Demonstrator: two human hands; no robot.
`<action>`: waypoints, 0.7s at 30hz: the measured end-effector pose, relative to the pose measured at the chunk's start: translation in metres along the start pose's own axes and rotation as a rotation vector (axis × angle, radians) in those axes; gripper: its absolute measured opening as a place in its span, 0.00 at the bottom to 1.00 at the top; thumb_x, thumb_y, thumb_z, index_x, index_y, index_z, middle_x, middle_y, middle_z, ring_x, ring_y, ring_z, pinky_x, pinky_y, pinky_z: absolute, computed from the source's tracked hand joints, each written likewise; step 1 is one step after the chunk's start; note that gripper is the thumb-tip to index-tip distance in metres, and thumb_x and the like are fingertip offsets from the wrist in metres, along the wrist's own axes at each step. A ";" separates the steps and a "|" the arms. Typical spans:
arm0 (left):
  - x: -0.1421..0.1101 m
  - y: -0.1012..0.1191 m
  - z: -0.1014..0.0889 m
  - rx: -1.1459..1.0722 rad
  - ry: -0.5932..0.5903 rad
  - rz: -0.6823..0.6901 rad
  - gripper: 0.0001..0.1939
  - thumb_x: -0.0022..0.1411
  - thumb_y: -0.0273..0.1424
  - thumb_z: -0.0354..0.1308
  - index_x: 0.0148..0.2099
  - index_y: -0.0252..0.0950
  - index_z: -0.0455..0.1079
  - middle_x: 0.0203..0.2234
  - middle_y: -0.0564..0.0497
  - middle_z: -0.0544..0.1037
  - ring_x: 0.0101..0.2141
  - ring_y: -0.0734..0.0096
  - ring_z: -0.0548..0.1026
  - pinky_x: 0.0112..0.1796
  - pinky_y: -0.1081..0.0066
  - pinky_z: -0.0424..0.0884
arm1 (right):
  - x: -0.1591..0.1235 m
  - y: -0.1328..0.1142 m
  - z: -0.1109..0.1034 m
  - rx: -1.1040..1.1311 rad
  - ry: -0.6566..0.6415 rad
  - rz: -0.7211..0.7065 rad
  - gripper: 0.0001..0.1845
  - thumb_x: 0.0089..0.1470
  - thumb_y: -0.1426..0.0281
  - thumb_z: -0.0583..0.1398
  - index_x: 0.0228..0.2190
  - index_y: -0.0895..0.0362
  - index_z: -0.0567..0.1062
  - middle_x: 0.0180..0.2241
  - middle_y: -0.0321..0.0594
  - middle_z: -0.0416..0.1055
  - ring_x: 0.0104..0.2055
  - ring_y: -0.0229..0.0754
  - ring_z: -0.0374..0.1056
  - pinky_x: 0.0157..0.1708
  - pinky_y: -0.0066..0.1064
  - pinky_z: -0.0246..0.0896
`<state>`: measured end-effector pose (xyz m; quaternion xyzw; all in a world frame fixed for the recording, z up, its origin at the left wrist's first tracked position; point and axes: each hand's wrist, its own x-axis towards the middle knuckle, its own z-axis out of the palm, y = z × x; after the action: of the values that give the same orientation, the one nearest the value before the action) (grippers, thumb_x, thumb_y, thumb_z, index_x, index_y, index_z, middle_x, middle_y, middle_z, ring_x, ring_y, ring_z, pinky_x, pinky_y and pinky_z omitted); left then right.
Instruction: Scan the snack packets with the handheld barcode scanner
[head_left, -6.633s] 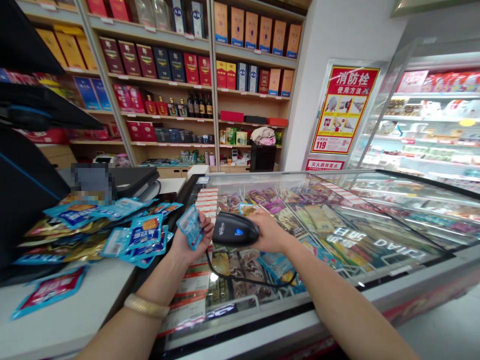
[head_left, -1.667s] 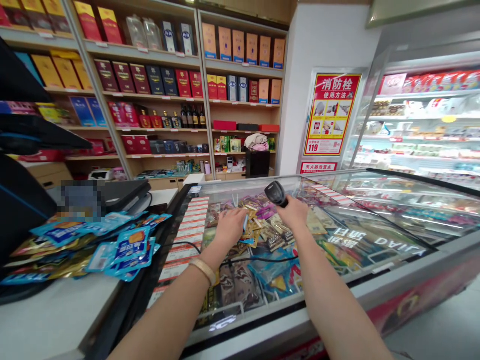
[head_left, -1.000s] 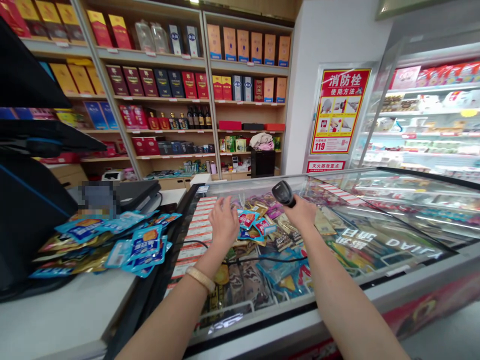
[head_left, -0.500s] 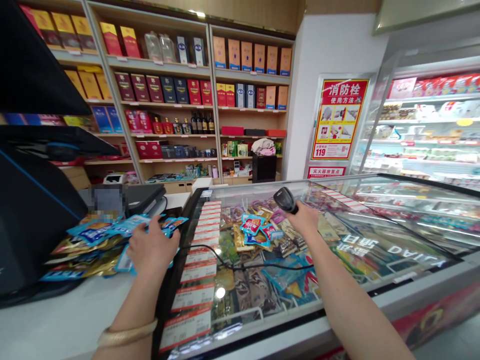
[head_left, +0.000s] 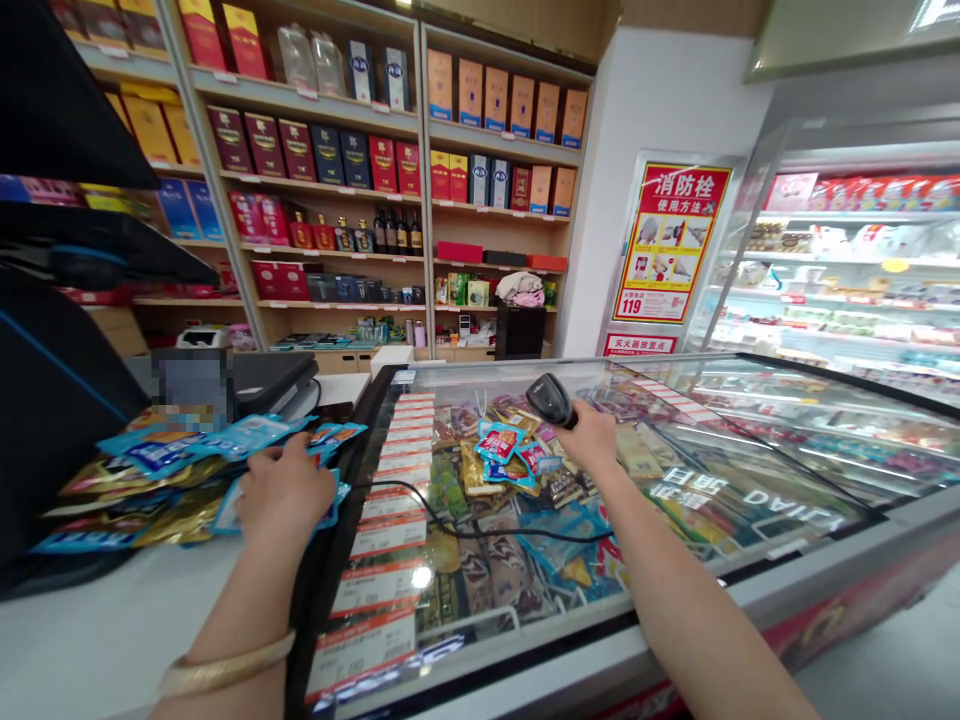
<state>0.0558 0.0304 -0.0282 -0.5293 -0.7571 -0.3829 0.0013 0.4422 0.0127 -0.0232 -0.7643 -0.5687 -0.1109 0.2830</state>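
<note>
My right hand (head_left: 589, 438) is wrapped round a black barcode scanner (head_left: 551, 400), held above the glass top of a chest freezer. Below and left of the scanner, several small blue-and-red snack packets (head_left: 500, 442) lie on the glass. My left hand (head_left: 286, 490) is at the right end of a pile of blue and gold snack packets (head_left: 169, 500) on the white counter. Its fingers are curled down onto a blue snack packet (head_left: 328, 508), whose edge shows beside the hand; the fingertips are partly hidden.
The scanner's black cable (head_left: 480, 535) loops across the freezer glass (head_left: 525, 610). A row of price labels (head_left: 382, 580) runs along its left side. A dark monitor and stand (head_left: 52, 400) rise at the left. Shelves of boxes and bottles (head_left: 322, 190) line the back; a lit fridge (head_left: 847, 250) stands right.
My left hand's fingers have drawn closer together over the packets. The scanner stays in my right hand above the freezer, and the whole view has shifted slightly.
</note>
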 end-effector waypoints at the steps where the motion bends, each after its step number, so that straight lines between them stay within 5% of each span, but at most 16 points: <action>1: -0.001 0.004 -0.004 -0.012 -0.010 0.001 0.24 0.49 0.32 0.58 0.51 0.36 0.70 0.50 0.31 0.68 0.50 0.27 0.68 0.43 0.37 0.64 | -0.001 -0.001 0.000 0.014 0.008 -0.017 0.19 0.51 0.57 0.61 0.41 0.55 0.78 0.35 0.45 0.79 0.42 0.51 0.73 0.44 0.37 0.56; 5: -0.005 0.017 -0.018 -0.147 0.136 0.119 0.19 0.51 0.29 0.54 0.47 0.34 0.71 0.50 0.33 0.70 0.54 0.35 0.67 0.52 0.41 0.64 | -0.004 -0.006 0.000 0.079 0.060 -0.077 0.17 0.48 0.60 0.63 0.39 0.54 0.78 0.34 0.43 0.79 0.41 0.50 0.73 0.43 0.35 0.55; 8: -0.010 0.029 -0.021 -0.315 0.232 0.058 0.08 0.53 0.30 0.54 0.36 0.36 0.70 0.42 0.39 0.75 0.52 0.42 0.70 0.53 0.44 0.65 | -0.006 -0.009 -0.001 0.136 0.119 -0.116 0.15 0.45 0.63 0.64 0.36 0.55 0.78 0.32 0.42 0.78 0.39 0.50 0.72 0.41 0.34 0.55; 11: -0.019 0.046 -0.011 -0.702 0.131 -0.085 0.06 0.53 0.33 0.56 0.32 0.36 0.69 0.35 0.43 0.78 0.45 0.50 0.75 0.50 0.49 0.69 | -0.008 -0.013 -0.001 0.236 0.181 -0.214 0.12 0.43 0.65 0.64 0.32 0.55 0.77 0.30 0.41 0.77 0.35 0.48 0.71 0.39 0.33 0.55; 15: -0.035 0.063 0.009 -1.258 -0.126 -0.125 0.16 0.52 0.35 0.60 0.43 0.34 0.72 0.45 0.43 0.79 0.43 0.59 0.78 0.49 0.54 0.72 | -0.014 -0.022 -0.001 0.406 0.190 -0.419 0.09 0.45 0.63 0.62 0.27 0.55 0.74 0.24 0.37 0.73 0.30 0.43 0.67 0.38 0.32 0.55; 21: -0.050 0.066 0.029 -1.276 -0.274 -0.119 0.26 0.45 0.42 0.68 0.45 0.33 0.73 0.42 0.44 0.80 0.45 0.57 0.77 0.45 0.52 0.76 | -0.030 -0.043 0.000 0.547 -0.011 -0.716 0.08 0.43 0.65 0.64 0.24 0.55 0.71 0.23 0.33 0.71 0.29 0.40 0.65 0.38 0.31 0.53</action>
<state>0.1423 0.0171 -0.0308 -0.4274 -0.4027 -0.6853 -0.4307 0.3923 -0.0034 -0.0252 -0.4169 -0.8072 -0.0432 0.4155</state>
